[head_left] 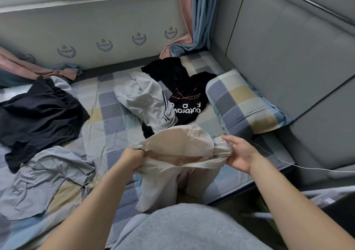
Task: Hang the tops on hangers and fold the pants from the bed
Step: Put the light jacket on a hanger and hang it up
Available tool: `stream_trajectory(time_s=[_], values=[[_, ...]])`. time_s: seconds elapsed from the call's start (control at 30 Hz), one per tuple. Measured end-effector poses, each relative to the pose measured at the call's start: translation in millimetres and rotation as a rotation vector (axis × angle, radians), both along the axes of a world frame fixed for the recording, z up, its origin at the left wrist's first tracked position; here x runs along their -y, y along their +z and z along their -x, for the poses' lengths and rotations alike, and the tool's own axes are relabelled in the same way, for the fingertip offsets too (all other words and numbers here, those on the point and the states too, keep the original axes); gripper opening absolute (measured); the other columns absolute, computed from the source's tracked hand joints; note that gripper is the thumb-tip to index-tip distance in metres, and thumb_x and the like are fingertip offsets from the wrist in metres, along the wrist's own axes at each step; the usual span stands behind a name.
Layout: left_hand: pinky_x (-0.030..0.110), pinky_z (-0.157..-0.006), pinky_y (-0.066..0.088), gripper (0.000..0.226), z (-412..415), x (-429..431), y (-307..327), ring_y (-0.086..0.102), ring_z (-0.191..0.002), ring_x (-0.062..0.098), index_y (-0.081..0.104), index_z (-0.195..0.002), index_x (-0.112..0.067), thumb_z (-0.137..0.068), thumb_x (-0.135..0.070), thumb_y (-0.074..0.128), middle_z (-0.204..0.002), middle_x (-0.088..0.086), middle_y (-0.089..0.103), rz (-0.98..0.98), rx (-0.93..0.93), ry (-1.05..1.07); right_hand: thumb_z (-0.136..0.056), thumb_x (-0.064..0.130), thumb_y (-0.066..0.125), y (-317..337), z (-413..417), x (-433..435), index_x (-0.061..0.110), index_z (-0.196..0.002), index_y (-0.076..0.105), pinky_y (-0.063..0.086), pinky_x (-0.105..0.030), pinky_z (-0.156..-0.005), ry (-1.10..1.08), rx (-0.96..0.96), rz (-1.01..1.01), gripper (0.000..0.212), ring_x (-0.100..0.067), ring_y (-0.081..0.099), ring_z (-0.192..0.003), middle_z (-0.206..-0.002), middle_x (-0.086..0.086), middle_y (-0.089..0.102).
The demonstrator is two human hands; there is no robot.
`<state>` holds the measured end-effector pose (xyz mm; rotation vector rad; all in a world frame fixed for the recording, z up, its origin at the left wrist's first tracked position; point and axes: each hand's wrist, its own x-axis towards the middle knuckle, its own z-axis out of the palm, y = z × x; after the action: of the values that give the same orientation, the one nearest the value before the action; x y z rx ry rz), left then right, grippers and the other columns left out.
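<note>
Your left hand (132,154) is curled tight on one edge of the beige zip garment (178,150). Your right hand (241,153) grips the other end, where the cloth is bunched up. Both hands are clamped on it, and they are pulled apart. I think you hold it this way to spread it out, so you can see its shape and find the opening.

The garment is up off the bed (111,105), in front of your belly, on your side of the pillow (244,103). Its top edge runs side to side between your hands. The rest hangs down in two long flaps, so its long way runs down toward you. A round part like a hood points away from you. With a zip and that round part it looks like a top, but I can't be sure.

Just left of the pillow lies a black printed shirt (184,96), and a grey striped garment (146,100) lies partly on it. Far left of the pillow lie a black garment (38,115) and a blue-grey shirt (44,176) — not yet sorted.
</note>
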<state>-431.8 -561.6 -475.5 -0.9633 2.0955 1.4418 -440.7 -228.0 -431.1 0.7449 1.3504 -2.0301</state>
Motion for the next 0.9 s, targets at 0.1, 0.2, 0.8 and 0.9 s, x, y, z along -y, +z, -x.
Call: stream_trajectory(time_s=[0.1, 0.2, 0.8, 0.9], values=[[0.031, -0.039, 0.052, 0.019, -3, 0, 6, 0.068, -0.047, 0.02, 0.067, -0.089, -0.006, -0.101, -0.008, 0.052, -0.061, 0.009, 0.071, -0.482, 0.019, 0.309, -0.092, 0.002, 0.061, -11, -22, -6, -0.001, -0.122, 0.064, 0.053, -0.036, -0.077, 0.236, -0.001, -0.254, 0.029, -0.024, 0.064, -0.085, -0.101, -0.017, 0.068], [0.031, -0.045, 0.056, 0.026, -5, -2, 7, 0.073, -0.059, 0.021, 0.064, -0.094, -0.004, -0.106, -0.013, 0.042, -0.073, 0.013, 0.075, -0.765, 0.066, 0.404, -0.097, -0.002, 0.058, -16, -41, -2, -0.004, -0.123, 0.061, 0.056, -0.04, -0.08, 0.314, -0.001, -0.481, 0.027, -0.025, 0.065, -0.085, -0.098, -0.017, 0.068], [0.035, -0.053, 0.057, 0.046, -51, 61, -26, 0.073, -0.064, 0.027, 0.078, -0.08, -0.014, -0.091, -0.056, 0.063, -0.079, 0.012, 0.074, -0.574, 0.496, -0.119, -0.075, 0.03, 0.081, -45, -162, 92, 0.003, -0.12, 0.071, 0.05, -0.051, -0.103, -0.253, 0.289, 0.018, 0.053, -0.037, 0.063, -0.118, -0.119, -0.02, 0.071], [0.036, -0.068, 0.06, 0.031, -56, 85, -24, 0.075, -0.075, 0.026, 0.077, -0.089, -0.012, -0.081, -0.042, 0.078, -0.091, 0.012, 0.076, -0.515, 0.428, -0.322, -0.068, 0.012, 0.089, -59, -209, 123, 0.009, -0.11, 0.071, 0.057, -0.039, -0.086, -0.078, 0.261, -0.481, 0.046, -0.029, 0.07, -0.098, -0.103, -0.01, 0.075]])
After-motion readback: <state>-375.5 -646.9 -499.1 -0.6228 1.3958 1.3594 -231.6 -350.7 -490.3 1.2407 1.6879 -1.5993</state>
